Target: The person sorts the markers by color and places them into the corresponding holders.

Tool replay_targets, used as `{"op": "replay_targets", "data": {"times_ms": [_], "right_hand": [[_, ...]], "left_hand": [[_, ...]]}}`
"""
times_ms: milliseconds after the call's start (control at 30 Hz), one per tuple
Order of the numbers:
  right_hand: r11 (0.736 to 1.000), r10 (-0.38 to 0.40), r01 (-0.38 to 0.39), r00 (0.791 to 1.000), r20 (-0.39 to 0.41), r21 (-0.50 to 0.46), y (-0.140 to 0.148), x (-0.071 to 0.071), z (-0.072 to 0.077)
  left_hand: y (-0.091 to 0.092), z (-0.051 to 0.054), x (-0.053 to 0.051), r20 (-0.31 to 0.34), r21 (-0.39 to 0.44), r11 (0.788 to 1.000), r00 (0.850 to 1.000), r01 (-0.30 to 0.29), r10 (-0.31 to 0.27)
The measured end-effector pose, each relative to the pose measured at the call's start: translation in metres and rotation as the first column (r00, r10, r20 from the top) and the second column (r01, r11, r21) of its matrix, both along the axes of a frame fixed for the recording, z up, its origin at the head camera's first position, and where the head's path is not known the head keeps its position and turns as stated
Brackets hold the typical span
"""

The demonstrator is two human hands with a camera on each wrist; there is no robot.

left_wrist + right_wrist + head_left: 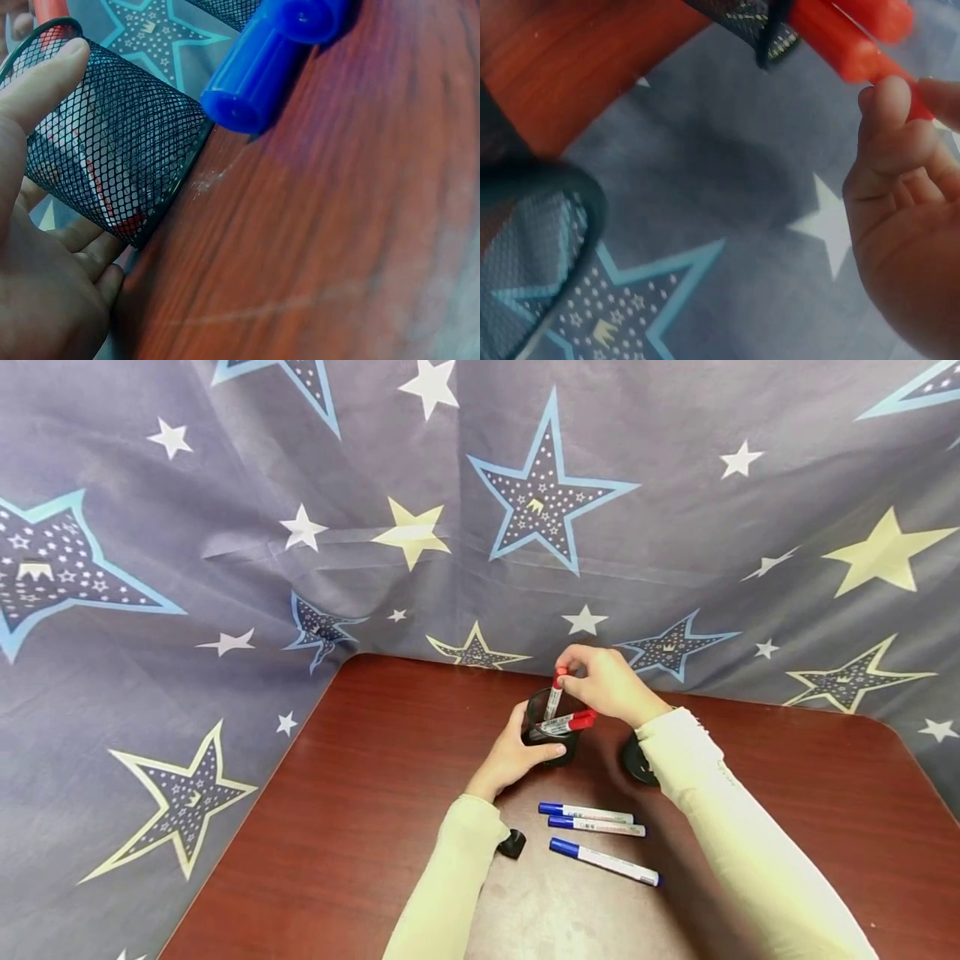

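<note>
My left hand [510, 758] grips a black mesh pen cup [131, 124], thumb near the rim and fingers around the far side. Several red-capped markers are in this cup; two caps [582, 720] lean out to the right over its rim. One red-capped marker [553, 702] stands more upright, its lower end inside the cup. My right hand [603, 683] pinches its red cap between thumb and fingers above the rim. In the right wrist view, that pinched cap [921, 111] shows beside the other red caps [847, 49].
A second black mesh cup [637, 762] stands to the right, partly hidden by the right sleeve. Three blue-capped markers [606, 862] lie on the brown table [360, 777] in front of the cups. A star-patterned cloth [510, 610] hangs behind the table.
</note>
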State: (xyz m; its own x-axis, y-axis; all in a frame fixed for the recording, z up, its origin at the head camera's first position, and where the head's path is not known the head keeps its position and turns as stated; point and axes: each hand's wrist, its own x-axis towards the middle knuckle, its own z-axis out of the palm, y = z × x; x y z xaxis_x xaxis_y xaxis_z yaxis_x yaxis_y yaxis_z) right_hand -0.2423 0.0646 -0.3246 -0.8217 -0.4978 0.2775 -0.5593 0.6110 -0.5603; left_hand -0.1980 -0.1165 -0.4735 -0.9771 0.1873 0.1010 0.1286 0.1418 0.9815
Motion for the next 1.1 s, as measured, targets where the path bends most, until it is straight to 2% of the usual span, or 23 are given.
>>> {"op": "replay_targets", "data": {"times_ms": [133,267,567,767,933,1000,1100], "right_hand": [[1.0,0.027,-0.027,0.999,0.02,0.003,-0.002,-0.001,-0.01],[1.0,0.013,-0.013,0.999,0.04,0.009,-0.002,-0.001,-0.016],[0.998,-0.019,0.015,0.998,0.065,0.065,0.002,0.001,-0.014],[0.995,-0.059,0.052,0.995,0.085,0.081,0.011,0.005,-0.008],[0.989,-0.146,0.146,0.989,0.007,-0.01,0.028,0.018,0.007],[0.979,-0.191,0.189,0.981,-0.033,-0.071,0.037,0.026,0.013],[0.964,-0.247,0.24,0.967,-0.059,-0.111,0.052,0.039,0.019]], "left_hand": [[0.001,0.0,0.0,0.003,-0.006,1.0,1.0,-0.002,0.002],[0.002,-0.001,0.0,0.006,-0.026,1.0,1.0,-0.003,0.003],[0.001,-0.005,-0.002,-0.011,-0.03,1.0,1.0,0.0,0.0],[0.001,-0.005,-0.001,-0.022,-0.013,1.0,1.0,0.008,-0.009],[0.001,-0.006,-0.001,-0.018,-0.006,1.0,1.0,0.01,-0.01],[0.001,-0.006,-0.001,-0.019,-0.004,1.0,1.0,0.005,-0.005],[0.0,-0.004,-0.002,-0.018,0.001,1.0,1.0,0.002,-0.002]]}}
